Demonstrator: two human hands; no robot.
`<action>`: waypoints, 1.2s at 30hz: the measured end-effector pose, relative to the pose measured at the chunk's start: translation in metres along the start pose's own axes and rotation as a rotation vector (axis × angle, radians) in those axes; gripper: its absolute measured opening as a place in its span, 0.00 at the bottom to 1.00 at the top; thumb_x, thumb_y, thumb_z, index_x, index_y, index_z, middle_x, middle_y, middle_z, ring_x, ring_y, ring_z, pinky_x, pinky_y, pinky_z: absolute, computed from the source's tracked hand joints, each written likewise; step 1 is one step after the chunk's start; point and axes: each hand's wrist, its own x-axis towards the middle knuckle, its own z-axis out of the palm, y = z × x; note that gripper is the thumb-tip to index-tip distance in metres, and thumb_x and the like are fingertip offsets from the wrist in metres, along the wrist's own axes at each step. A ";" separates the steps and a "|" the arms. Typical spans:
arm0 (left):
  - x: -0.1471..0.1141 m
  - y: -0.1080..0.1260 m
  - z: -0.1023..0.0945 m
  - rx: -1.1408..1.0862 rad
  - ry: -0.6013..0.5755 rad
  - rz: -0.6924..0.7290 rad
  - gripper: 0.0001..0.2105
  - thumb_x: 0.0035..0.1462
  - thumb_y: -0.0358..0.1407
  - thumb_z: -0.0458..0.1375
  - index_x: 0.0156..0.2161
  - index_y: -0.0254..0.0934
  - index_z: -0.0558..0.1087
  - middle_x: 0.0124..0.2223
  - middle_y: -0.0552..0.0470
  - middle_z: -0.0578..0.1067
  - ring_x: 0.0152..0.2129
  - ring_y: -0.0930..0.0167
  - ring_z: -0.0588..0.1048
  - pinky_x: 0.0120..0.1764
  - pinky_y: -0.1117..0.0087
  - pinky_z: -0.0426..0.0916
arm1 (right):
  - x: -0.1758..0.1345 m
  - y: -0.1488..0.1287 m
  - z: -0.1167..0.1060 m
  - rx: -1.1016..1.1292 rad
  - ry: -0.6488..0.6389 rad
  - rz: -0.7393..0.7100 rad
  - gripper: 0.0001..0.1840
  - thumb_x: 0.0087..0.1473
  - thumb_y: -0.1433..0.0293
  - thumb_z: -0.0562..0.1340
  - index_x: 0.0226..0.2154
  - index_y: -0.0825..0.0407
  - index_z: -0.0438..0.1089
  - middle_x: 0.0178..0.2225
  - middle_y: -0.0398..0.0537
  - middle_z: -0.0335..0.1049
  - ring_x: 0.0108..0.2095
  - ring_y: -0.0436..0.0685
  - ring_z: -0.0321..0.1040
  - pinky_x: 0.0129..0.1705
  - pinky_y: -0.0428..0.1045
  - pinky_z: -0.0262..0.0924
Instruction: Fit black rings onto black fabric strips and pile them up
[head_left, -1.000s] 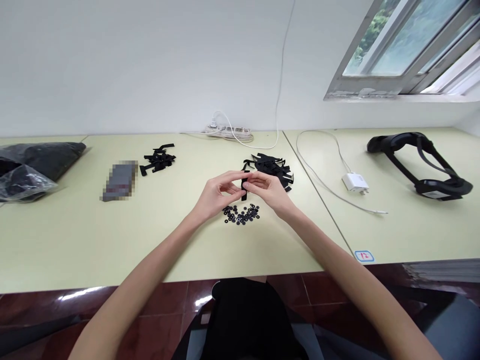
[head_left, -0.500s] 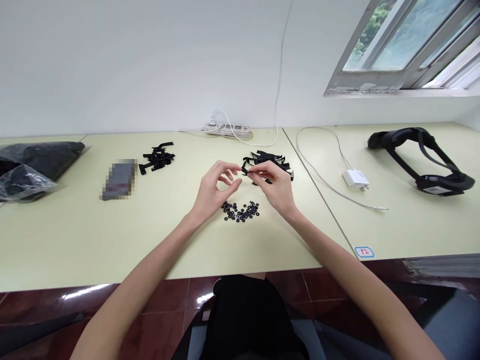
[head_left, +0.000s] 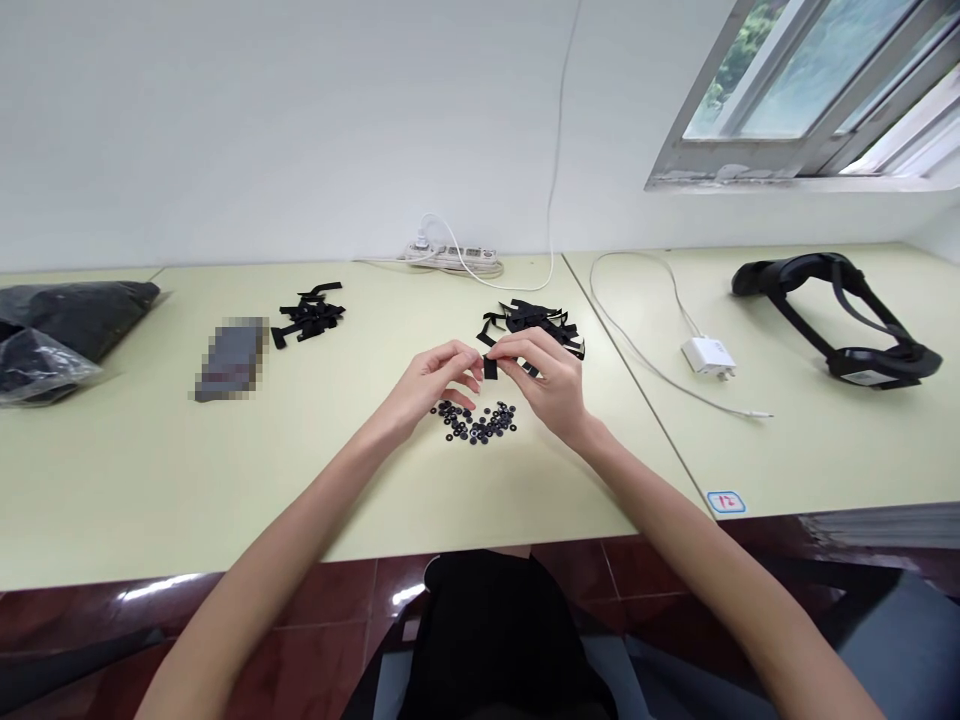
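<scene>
A short black fabric strip hangs between my two hands, above the table. My right hand pinches its upper part between thumb and fingers. From the other side, the curled fingertips of my left hand meet the strip's left edge; their exact grip is partly hidden. Below the hands lies a scatter of small black ring-shaped discs. Just behind my right hand is a loose pile of black strips, partly covered by that hand.
On the left are another heap of black strips, a blurred dark flat object and a plastic bag with dark contents. A power strip sits by the wall. To the right lie a white charger with cable and a black headset.
The black strip now hangs down in plain view between my hands. My left hand has lowered slightly and its fingers have curled in. The view has shifted a little.
</scene>
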 end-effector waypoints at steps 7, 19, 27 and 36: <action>0.002 -0.003 -0.006 -0.019 0.005 -0.111 0.17 0.58 0.52 0.74 0.39 0.41 0.84 0.45 0.43 0.79 0.42 0.64 0.80 0.29 0.71 0.80 | -0.002 0.005 -0.004 -0.067 -0.148 0.090 0.13 0.75 0.67 0.61 0.40 0.40 0.81 0.41 0.47 0.82 0.42 0.61 0.76 0.46 0.61 0.73; 0.008 -0.016 -0.014 -0.028 -0.049 -0.179 0.17 0.58 0.53 0.74 0.38 0.41 0.85 0.39 0.42 0.81 0.40 0.62 0.81 0.29 0.68 0.78 | -0.002 0.013 -0.008 -0.034 -0.248 0.022 0.15 0.76 0.68 0.59 0.42 0.39 0.81 0.43 0.47 0.83 0.42 0.60 0.75 0.44 0.59 0.72; 0.013 -0.021 -0.019 -0.062 0.036 -0.159 0.18 0.54 0.53 0.76 0.38 0.40 0.85 0.41 0.42 0.80 0.41 0.63 0.79 0.31 0.69 0.78 | -0.002 0.010 -0.007 -0.011 -0.277 0.141 0.11 0.76 0.68 0.59 0.48 0.43 0.78 0.47 0.50 0.79 0.47 0.61 0.76 0.52 0.59 0.72; 0.013 -0.011 -0.028 -0.009 0.301 -0.019 0.19 0.54 0.54 0.75 0.39 0.42 0.81 0.45 0.46 0.81 0.44 0.64 0.80 0.35 0.70 0.78 | -0.011 0.008 -0.002 0.063 -0.792 0.186 0.10 0.73 0.70 0.62 0.45 0.45 0.82 0.47 0.49 0.79 0.49 0.60 0.75 0.48 0.54 0.69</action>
